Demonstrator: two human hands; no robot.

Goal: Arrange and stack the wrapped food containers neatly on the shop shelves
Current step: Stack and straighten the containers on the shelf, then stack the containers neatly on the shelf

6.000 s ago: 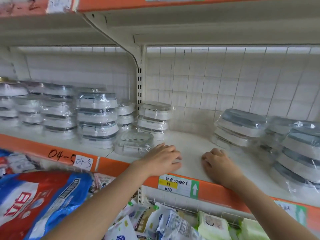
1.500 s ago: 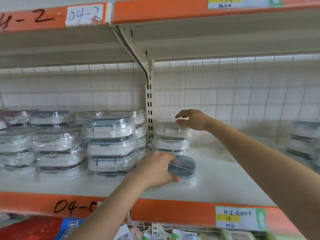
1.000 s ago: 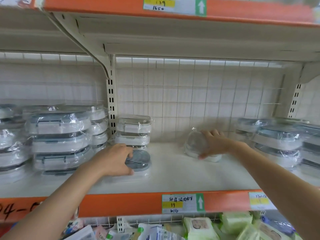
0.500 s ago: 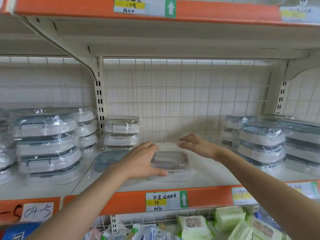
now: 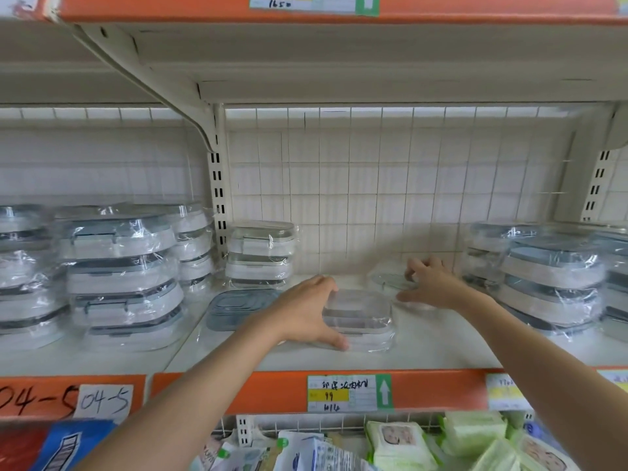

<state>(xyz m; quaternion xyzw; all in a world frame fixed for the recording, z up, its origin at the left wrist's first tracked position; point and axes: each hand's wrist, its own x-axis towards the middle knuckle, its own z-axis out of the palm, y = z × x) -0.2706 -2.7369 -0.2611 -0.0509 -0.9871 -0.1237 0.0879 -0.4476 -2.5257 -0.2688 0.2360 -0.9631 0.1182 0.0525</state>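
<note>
Left fingers: The fingers (image 5: 328, 287) of the left hand (image 5: 302, 312) are spread around the left end of a clear wrapped container (image 5: 360, 317); the thumb is laid along its near edge and the other fingers are curved over its far left corner.
Right fingers: The fingers (image 5: 419, 266) of the right hand (image 5: 430, 283) are spread over a round wrapped container (image 5: 387, 280); its right rim is touched by the fingertips, while the thumb is stretched out low towards its near side.
Clear container: It is seen lying flat on the white shelf (image 5: 441, 348), between the two hands and just in front of the round one.
Grey-lidded container (image 5: 234, 309): It is laid flat just left of the left hand, apart from it.
Short stack (image 5: 260, 254): Wrapped containers are piled behind the grey-lidded one, beside the slotted upright (image 5: 217, 198).
Left stacks (image 5: 119, 273): Taller piles are ranged left of the upright.
Right stacks (image 5: 550, 277): Further piles are ranged right of the right hand, near it.
Shelf edge: An orange strip carries a price label (image 5: 350, 392).
</note>
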